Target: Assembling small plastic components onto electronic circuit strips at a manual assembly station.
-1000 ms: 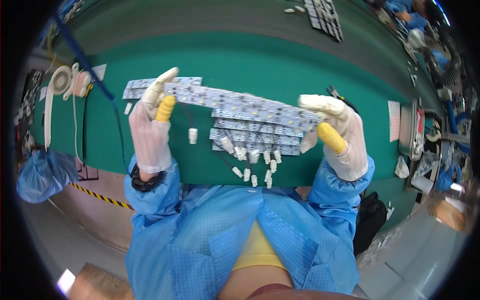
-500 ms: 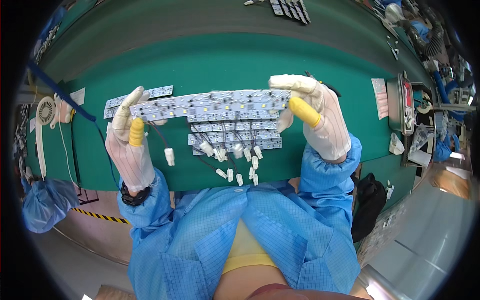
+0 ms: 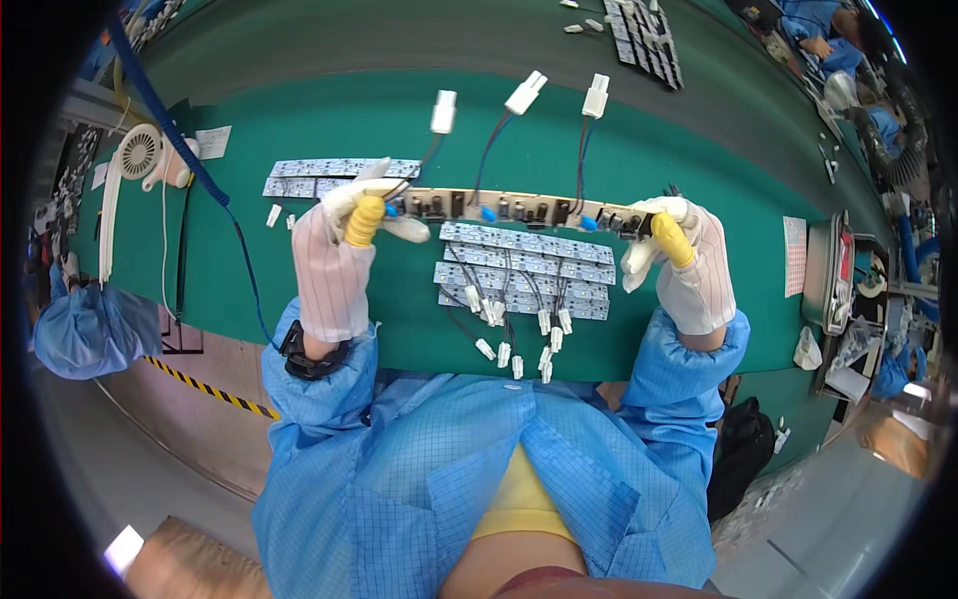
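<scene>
A long narrow circuit board strip (image 3: 519, 208) is held up level above the bench, its component side with capacitors and dark parts toward me. My left hand (image 3: 349, 240), gloved with a yellow thumb cot, grips its left end. At the right end my right hand (image 3: 684, 245), gloved the same way, pinches it. White connectors (image 3: 596, 97) on dark wires rise from the strip's far side. Beneath it lies a group of LED board strips (image 3: 524, 285), whose wires and white plugs (image 3: 517, 366) hang toward me. More strips (image 3: 299, 178) lie partly behind my left hand.
The green bench mat (image 3: 479, 130) spans the work area, with a grey belt (image 3: 479, 40) beyond it. A white fan (image 3: 142, 152) and a coiled blue cord (image 3: 165, 95) are at left. On the right stand a metal tray (image 3: 826, 275) and a printed sheet (image 3: 794, 256).
The held strip has been turned over from its LED face to its component face, its connectors now pointing away. My view has shifted, so the bench appears further right.
</scene>
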